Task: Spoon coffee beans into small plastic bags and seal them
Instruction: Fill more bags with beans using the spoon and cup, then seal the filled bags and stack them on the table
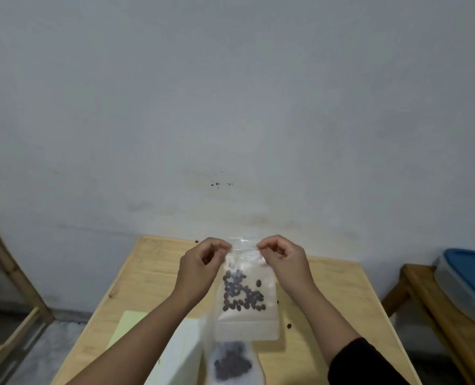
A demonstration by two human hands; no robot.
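Note:
A small clear plastic bag (pixel 246 320) hangs upright above the wooden table (pixel 328 295), with a cluster of dark coffee beans (pixel 241 293) in its lower half. My left hand (pixel 200 270) pinches the bag's top strip at its left end. My right hand (pixel 286 262) pinches the same strip at its right end. Below it, near the table's front, lies a second clear bag (pixel 232 365) with a dark heap of beans inside. No spoon is in view.
A white box or pack (pixel 179 354) and a pale yellow sheet (pixel 127 323) lie at the front left of the table. Loose beans (pixel 289 325) are scattered on the right. A blue-lidded container (pixel 469 284) sits on a wooden stand at the right; a wooden frame (pixel 11 284) at the left.

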